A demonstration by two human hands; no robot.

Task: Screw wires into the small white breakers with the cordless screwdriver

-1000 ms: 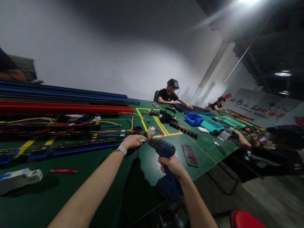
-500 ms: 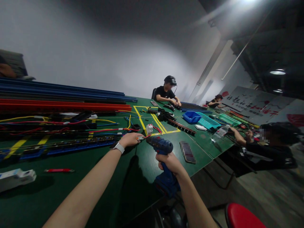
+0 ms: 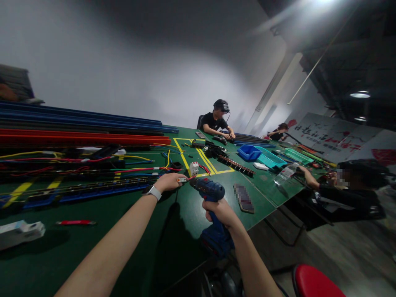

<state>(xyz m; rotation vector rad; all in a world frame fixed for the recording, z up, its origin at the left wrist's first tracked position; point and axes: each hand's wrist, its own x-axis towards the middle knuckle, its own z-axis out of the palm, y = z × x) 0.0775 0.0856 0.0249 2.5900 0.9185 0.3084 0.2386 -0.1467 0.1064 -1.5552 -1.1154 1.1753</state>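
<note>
My right hand (image 3: 219, 212) is wrapped around the grip of a blue cordless drill (image 3: 208, 189), its nose pointing left. Pinched in my left hand (image 3: 168, 182) is a small white circuit breaker (image 3: 182, 180), mostly hidden by the fingers. The drill's tip meets or nearly meets it, beside a short bit of red wire; contact is too small to tell. Just beyond stands another white circuit breaker (image 3: 194, 168) with red marks, and short red wires (image 3: 204, 168) lie beside it. A larger white breaker (image 3: 21, 234) and a red wire (image 3: 76, 222) lie at the near left.
Wired rails (image 3: 108, 187) and orange channels (image 3: 77, 137) run along the left of the green table (image 3: 136, 247). A phone (image 3: 244, 199) lies right of the drill, with blue (image 3: 249, 152) and teal bins (image 3: 269, 157) beyond. Co-workers sit across and at right; a red stool (image 3: 317, 282) stands below.
Both hands keep almost the same pose, with the drill's tip still at the breaker. The view has shifted very slightly. The co-worker at far right has moved an arm a little.
</note>
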